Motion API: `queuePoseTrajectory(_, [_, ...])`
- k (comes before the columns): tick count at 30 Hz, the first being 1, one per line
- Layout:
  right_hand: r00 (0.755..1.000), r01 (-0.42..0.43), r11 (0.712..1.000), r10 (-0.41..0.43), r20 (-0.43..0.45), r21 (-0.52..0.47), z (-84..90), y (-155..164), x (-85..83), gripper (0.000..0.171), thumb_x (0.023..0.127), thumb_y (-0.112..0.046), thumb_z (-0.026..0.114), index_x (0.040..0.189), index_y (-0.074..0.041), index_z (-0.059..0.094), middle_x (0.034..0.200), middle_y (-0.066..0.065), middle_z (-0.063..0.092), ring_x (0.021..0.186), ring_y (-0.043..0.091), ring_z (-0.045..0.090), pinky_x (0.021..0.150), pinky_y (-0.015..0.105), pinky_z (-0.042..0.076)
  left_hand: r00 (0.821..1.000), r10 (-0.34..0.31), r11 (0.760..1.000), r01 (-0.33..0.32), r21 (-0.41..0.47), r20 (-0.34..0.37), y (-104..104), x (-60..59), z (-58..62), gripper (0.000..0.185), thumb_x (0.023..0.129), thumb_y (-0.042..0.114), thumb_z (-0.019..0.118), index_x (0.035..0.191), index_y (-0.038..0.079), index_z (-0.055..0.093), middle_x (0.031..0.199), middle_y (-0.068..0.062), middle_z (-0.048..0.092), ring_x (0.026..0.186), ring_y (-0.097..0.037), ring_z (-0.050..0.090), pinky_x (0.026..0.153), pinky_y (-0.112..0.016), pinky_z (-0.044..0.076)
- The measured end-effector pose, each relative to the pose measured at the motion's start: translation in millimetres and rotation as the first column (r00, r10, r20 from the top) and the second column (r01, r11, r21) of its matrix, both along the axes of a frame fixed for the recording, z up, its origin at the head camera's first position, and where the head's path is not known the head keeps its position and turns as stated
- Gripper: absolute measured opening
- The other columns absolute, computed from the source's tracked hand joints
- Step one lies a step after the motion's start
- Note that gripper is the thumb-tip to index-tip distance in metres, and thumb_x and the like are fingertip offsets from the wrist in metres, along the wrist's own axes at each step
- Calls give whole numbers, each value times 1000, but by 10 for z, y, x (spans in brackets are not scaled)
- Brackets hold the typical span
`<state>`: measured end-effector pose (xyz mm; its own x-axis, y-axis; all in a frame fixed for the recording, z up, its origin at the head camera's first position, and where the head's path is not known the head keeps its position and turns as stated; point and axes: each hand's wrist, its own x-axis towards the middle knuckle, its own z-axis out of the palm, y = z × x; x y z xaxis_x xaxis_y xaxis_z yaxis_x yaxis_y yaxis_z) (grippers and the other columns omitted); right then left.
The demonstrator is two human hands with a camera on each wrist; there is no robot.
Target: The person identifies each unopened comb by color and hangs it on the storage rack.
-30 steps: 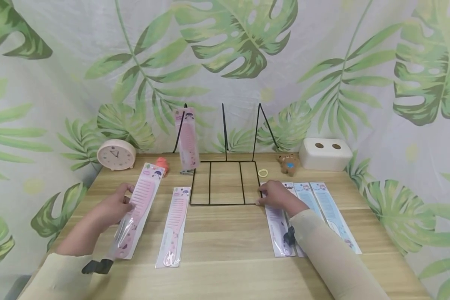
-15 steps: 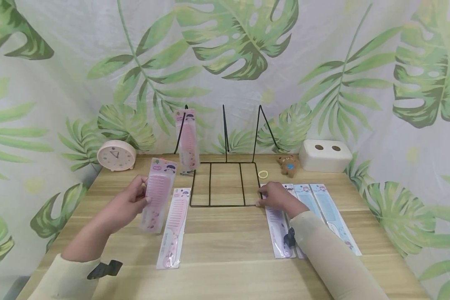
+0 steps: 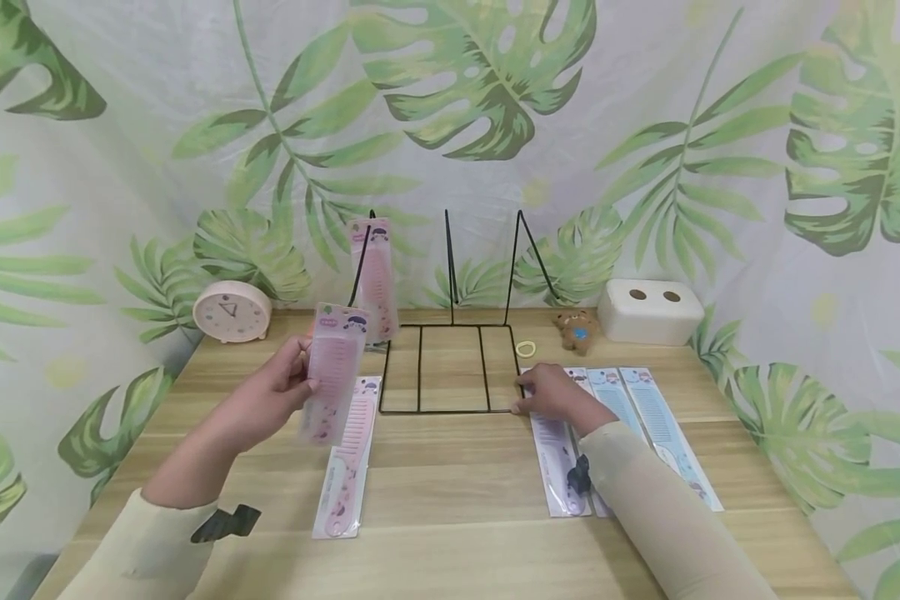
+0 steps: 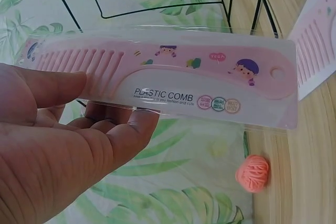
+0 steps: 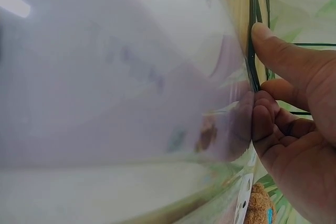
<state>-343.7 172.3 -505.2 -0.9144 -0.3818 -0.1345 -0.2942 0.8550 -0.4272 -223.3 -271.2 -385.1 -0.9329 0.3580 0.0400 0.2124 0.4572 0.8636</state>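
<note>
Along the rear of the table, a leaf-print cloth forms the backdrop and continues down both sides. The table top is pale wood-grain. A round clock stands at rear left. At rear right stands a white box with two round holes, with a brown bear just beside it. A yellow ring lies close to the rack. The rack is black wire, base flat at centre, uprights at the back. A yarn ball is near the left hand. Left hand: thumb in front, fingers behind, clamped on the held comb, which is packaged, pink and raised, tilted, above the table. The hung comb is at the rack's left upright. Right hand: thumb and fingers clamped on the base wire near the front right corner. One flat comb, pink, lies left of the rack; purple combs and blue combs lie to its right, partly covered by hand and sleeve.
</note>
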Motion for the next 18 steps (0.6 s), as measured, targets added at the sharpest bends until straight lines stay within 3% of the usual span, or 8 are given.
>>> queuePoseTrajectory(13, [1000, 3, 1000, -3, -1, -1, 12, 1, 11, 56, 92, -28, 90, 138, -1, 73, 100, 5, 73, 92, 20, 61, 94, 45, 58, 999, 21, 1000, -21, -12, 29, 19, -80, 9, 27, 114, -2, 41, 139, 2, 33, 156, -37, 50, 145, -55, 53, 111, -67, 54])
queuePoseTrajectory(18, [1000, -7, 1000, 7, -3, 6, 19, 4, 13, 56, 92, -28, 90, 138, 0, 73, 101, 4, 74, 91, 19, 61, 93, 45, 57, 998, 49, 999, -49, 7, 43, 26, -164, -25, 30, 114, -1, 42, 143, 1, 31, 151, -39, 52, 141, -56, 54, 109, -65, 56])
